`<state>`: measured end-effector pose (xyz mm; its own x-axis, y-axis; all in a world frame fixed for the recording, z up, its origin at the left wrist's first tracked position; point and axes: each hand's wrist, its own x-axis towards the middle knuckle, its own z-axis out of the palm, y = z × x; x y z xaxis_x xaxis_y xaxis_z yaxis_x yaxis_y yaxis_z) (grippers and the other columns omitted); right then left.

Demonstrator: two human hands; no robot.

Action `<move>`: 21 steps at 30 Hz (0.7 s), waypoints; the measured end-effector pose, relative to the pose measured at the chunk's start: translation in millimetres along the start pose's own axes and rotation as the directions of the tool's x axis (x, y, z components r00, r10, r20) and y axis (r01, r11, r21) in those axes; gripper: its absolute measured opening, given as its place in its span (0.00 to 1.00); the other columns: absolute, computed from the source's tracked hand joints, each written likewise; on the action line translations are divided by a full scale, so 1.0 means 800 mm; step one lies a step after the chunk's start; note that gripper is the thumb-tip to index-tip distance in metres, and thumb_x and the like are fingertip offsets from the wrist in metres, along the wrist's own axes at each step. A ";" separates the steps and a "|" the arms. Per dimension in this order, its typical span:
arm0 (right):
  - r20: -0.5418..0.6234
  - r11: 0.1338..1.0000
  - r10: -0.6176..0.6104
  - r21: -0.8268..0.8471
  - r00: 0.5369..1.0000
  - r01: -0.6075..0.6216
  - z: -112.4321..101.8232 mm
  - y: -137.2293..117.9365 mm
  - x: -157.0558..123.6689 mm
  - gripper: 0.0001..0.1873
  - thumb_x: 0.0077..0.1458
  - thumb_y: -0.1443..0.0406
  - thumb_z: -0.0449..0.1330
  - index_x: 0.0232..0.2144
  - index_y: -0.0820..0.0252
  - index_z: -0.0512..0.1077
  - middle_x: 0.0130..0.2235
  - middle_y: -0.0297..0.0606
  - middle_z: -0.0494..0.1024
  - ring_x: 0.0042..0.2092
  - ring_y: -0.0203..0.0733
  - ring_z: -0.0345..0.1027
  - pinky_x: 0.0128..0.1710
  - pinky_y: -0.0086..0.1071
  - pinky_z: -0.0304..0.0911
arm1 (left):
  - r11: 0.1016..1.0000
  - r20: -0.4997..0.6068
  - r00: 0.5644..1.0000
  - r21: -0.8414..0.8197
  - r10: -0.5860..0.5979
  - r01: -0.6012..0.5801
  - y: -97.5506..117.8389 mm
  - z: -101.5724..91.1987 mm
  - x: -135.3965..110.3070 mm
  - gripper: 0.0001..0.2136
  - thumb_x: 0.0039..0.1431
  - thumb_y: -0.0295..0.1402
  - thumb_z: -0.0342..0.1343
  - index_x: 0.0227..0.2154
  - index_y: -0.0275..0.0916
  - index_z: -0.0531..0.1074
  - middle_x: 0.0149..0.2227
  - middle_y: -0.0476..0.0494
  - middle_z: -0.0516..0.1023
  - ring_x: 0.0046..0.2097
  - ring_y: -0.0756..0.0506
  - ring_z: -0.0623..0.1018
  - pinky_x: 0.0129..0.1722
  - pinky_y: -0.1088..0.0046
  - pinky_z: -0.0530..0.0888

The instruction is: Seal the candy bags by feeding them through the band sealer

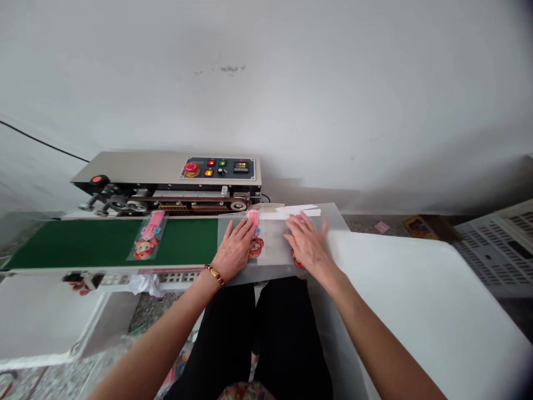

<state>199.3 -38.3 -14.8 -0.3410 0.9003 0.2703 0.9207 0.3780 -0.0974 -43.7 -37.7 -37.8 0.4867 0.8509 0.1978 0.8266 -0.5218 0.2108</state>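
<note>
With twelve o'clock at the top of my view, I have the left hand (233, 253) at half past seven. It lies flat and loose, its fingers over the edge of a red-haired cartoon packet (257, 249); I see no fist and nothing pinched. At four o'clock, the right hand (311, 244) has spread fingers, with the thumb sticking out. It covers most of a second packet (297, 259); a red bit peeks out below. Both packets lie on a see-through plastic sheet (272, 244), just below the middle.

Toward nine o'clock sits the band sealer (141, 166), its lights (211, 163) on. Between eight and nine, a third packet (146, 239) lies on the green belt (187, 239), pink end toward the sealer.

To do this well, I think I should lay each packet flat, smooth its top softly, and line it up with the silver wheel (239, 205), close to the middle at nine o'clock. A crinkled top could go in crooked, I guess. I want fingertips well away from that wheel, and a nice gap between packets.
</note>
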 end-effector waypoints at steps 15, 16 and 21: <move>0.097 0.993 -0.092 0.079 0.991 0.085 0.022 -0.069 0.040 0.22 0.72 0.66 0.49 0.65 0.59 0.63 0.66 0.47 0.65 0.70 0.57 0.48 0.66 0.74 0.24 | 0.968 -0.088 0.971 0.107 -0.220 0.229 -0.113 -0.041 -0.076 0.19 0.71 0.33 0.42 0.60 0.40 0.69 0.65 0.37 0.70 0.68 0.36 0.67 0.70 0.43 0.52; 0.085 0.991 -0.096 0.098 0.992 0.088 0.023 -0.073 0.044 0.22 0.72 0.65 0.49 0.64 0.59 0.63 0.65 0.47 0.65 0.69 0.57 0.49 0.66 0.74 0.24 | 0.956 -0.134 0.959 0.121 -0.249 0.265 -0.111 -0.044 -0.077 0.19 0.71 0.33 0.42 0.59 0.39 0.70 0.64 0.35 0.71 0.66 0.35 0.69 0.69 0.41 0.51; 0.068 0.988 -0.071 0.143 0.995 0.060 0.029 -0.056 0.034 0.22 0.72 0.65 0.48 0.65 0.57 0.63 0.66 0.45 0.65 0.69 0.55 0.50 0.68 0.70 0.25 | 0.996 -0.158 0.985 0.032 -0.074 0.080 -0.036 -0.030 -0.036 0.19 0.70 0.29 0.43 0.58 0.38 0.71 0.62 0.35 0.73 0.66 0.41 0.69 0.71 0.48 0.52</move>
<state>144.1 -25.7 -25.3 -0.4174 0.8839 0.2111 0.8616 0.4588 -0.2173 -88.6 -48.4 -26.7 0.3730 0.8669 0.3306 0.8716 -0.4495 0.1953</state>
